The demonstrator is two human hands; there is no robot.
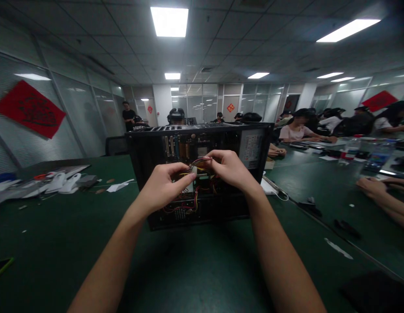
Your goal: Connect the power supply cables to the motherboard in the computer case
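An open black computer case (156,148) stands on the dark green table (58,243) in front of me, its inside facing me. Red and yellow wires (195,201) hang inside it. My left hand (164,184) and my right hand (229,167) are both raised in front of the opening. Each hand pinches the same bundle of red and yellow wires (199,161), which ends in a small white connector (194,171) between the fingertips. A silver power supply label (251,148) shows at the case's upper right.
White parts and papers (63,182) lie on the table at the left. Several people sit at the table on the right; another person's forearms (384,198) rest there. Bottles (352,150) and small dark items (311,204) lie nearby. A glass wall runs along the left.
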